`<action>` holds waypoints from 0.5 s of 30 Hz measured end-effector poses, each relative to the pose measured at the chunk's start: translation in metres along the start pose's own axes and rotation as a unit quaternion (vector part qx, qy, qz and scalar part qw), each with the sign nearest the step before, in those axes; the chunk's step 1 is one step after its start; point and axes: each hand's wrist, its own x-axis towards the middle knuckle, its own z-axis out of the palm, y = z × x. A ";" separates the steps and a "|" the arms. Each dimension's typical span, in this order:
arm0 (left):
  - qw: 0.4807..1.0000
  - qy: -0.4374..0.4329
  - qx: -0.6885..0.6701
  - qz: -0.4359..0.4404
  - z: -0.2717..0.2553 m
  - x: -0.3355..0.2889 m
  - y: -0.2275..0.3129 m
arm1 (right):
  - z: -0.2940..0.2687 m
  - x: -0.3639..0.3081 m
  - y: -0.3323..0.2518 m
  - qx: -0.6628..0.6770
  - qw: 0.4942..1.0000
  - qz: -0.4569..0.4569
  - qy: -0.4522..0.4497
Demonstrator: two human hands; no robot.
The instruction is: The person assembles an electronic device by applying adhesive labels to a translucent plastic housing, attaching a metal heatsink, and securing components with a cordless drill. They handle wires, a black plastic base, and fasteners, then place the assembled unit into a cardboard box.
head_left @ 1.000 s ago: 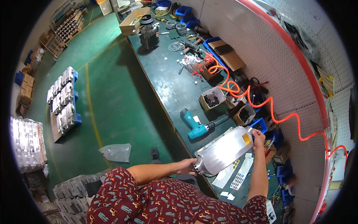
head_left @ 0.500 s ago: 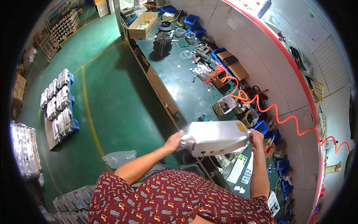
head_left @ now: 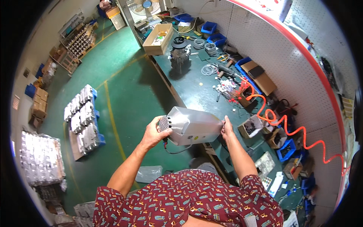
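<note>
Between my two hands hangs a silver metal housing [head_left: 198, 123], long and box-like with tapered ends, held in the air off the front edge of the workbench. Its left end carries a round perforated grille [head_left: 164, 124]. A thin black cable [head_left: 177, 152] loops below it, and small round fittings show on the side facing me. My left hand [head_left: 153, 133] is closed around the grille end, thumb on the near side. At the opposite end my right hand [head_left: 227, 129] supports the housing with fingers and palm against it; some of those fingers are hidden.
On the green workbench [head_left: 193, 89] stand a black-topped motor-like unit [head_left: 180, 53], a cardboard tray [head_left: 159, 39], parts boxes [head_left: 250, 126] and blue bins [head_left: 286, 150]. A coiled orange air hose [head_left: 298, 132] crosses the right. Silver housings sit on a blue pallet [head_left: 96, 113] on the floor.
The housing has moved left from over the bench edge and turned, bringing its grille end into view. Both hands moved with it, and the whole view has shifted.
</note>
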 end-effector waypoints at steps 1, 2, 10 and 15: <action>1.000 -0.004 0.013 -0.025 0.002 0.008 0.014 | 0.003 0.022 -0.003 -0.025 0.999 0.005 -0.020; 0.999 0.002 0.031 -0.022 0.003 0.017 0.023 | 0.014 0.044 0.000 -0.013 1.000 0.014 -0.012; 0.995 0.021 0.055 -0.077 0.013 0.069 0.057 | 0.078 0.066 -0.028 0.021 0.997 0.060 -0.047; 0.921 -0.073 0.378 0.051 0.046 0.121 0.115 | 0.040 0.053 -0.048 -0.122 0.952 -0.225 0.166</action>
